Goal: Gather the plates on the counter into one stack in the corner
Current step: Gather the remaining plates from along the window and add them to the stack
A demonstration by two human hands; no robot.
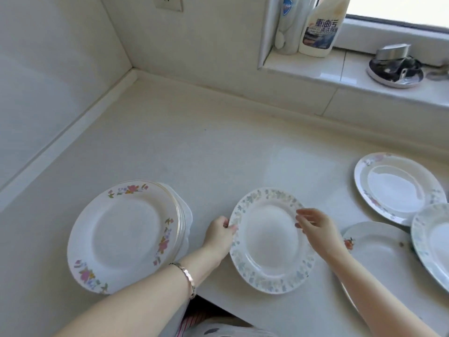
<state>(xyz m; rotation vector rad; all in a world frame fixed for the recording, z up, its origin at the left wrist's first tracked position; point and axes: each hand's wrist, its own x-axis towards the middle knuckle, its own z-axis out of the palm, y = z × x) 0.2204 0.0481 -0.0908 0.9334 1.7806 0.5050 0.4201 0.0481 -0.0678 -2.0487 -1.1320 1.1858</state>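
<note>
While the left hand (220,233) and right hand (315,229) pinch the blue-rimmed plate (269,242) just right of the started stack (126,235), three plates (398,188) farther right lie ungathered.

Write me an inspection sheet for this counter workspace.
Surface: pale glossy counter, plates along its near side.
Job's things: stack of white pink-flowered plates at left; white blue-leaf-rimmed plate in the middle; flower-rimmed plate, orange-flowered plate and blue-rimmed plate overlap at right.
Clutter: nothing seen.
Grippers: left hand and right hand pinch the middle plate's opposite rims.
Cables: nothing seen.
Surroundings: white cleaner bottle and round dish of metal items on the windowsill; wall socket.
</note>
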